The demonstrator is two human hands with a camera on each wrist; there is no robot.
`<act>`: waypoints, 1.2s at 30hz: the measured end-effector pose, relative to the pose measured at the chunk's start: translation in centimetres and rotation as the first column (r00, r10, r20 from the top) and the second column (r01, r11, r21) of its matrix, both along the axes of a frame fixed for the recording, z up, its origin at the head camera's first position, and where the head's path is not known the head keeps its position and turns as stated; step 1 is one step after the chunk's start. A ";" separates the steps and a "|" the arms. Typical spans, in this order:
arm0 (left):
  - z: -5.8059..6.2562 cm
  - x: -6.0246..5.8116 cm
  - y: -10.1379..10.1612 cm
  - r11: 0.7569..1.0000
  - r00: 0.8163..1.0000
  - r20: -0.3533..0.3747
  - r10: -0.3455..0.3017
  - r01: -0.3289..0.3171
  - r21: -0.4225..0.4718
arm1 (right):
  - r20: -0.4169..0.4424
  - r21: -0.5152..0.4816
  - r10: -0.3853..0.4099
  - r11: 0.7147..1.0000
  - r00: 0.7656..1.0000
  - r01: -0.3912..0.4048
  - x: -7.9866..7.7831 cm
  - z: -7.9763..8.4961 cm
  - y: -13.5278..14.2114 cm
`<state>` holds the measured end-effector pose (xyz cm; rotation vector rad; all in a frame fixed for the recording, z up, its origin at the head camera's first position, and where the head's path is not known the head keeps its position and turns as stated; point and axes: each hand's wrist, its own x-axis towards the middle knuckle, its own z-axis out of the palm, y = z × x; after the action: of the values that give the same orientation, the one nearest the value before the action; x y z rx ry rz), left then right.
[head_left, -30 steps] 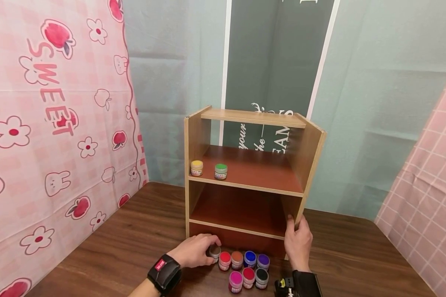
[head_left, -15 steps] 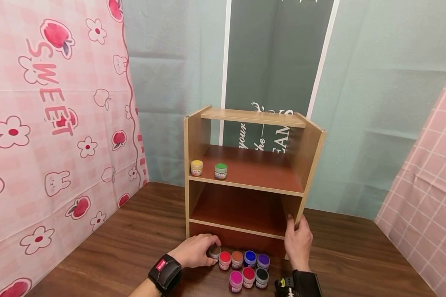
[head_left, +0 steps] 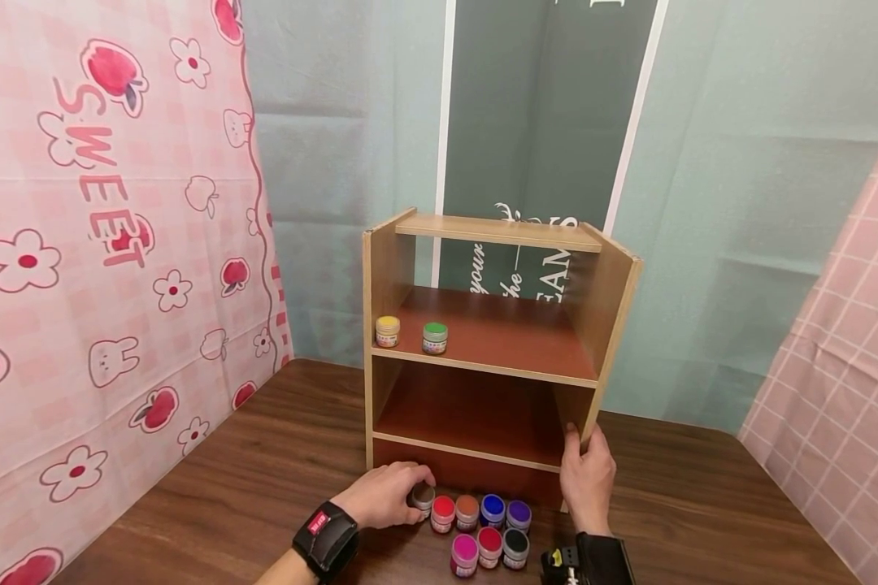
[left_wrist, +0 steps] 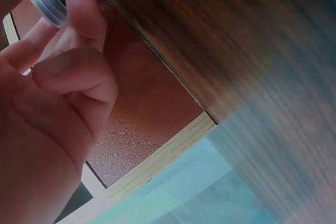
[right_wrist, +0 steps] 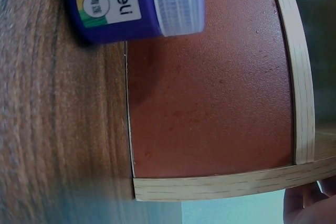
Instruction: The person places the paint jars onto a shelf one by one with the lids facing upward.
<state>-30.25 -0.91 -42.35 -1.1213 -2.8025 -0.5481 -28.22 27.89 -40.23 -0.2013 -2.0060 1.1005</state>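
My left hand (head_left: 382, 496) pinches a small paint jar with a dark brown lid (head_left: 423, 494) at the left end of the front row on the table. In the left wrist view, curled fingers surround the clear-lidded jar (left_wrist: 48, 4). My right hand (head_left: 588, 473) grips the lower right side panel of a small wooden shelf (head_left: 615, 313), thumb inside and fingers outside. Several jars stand beside the left hand, among them red (head_left: 442, 513), orange-brown (head_left: 467, 512), blue (head_left: 493, 510) and purple (head_left: 518, 515). A closer row has magenta (head_left: 464, 554), crimson (head_left: 489, 546) and black (head_left: 515, 548).
On the shelf's upper board stand a yellow jar (head_left: 388, 331) and a green jar (head_left: 435, 337). The shelf rests on a dark wood table (head_left: 263, 463). A pink patterned cloth (head_left: 139, 325) hangs at the left, and a teal curtain (head_left: 322, 179) behind.
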 end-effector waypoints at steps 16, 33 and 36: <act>0.1 0.0 -0.1 1.000 1.000 0.005 -0.012 0.012 -0.001 | -0.010 -0.016 -0.001 1.000 1.000 0.001 -0.2 -0.2 0.1; 1.9 -0.2 -0.3 1.000 0.999 -0.039 -0.010 0.010 -0.003 | -0.023 -0.011 -0.006 1.000 1.000 0.006 -0.1 -0.2 0.1; 2.8 -0.1 -0.1 1.000 0.999 -0.048 -0.011 0.011 0.004 | -0.023 -0.001 -0.016 1.000 1.000 0.016 -0.1 -0.3 0.2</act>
<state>-30.34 -0.97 -39.59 -1.1336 -2.7549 -0.5203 -28.33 28.05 -40.51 -0.2042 -1.9803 1.0890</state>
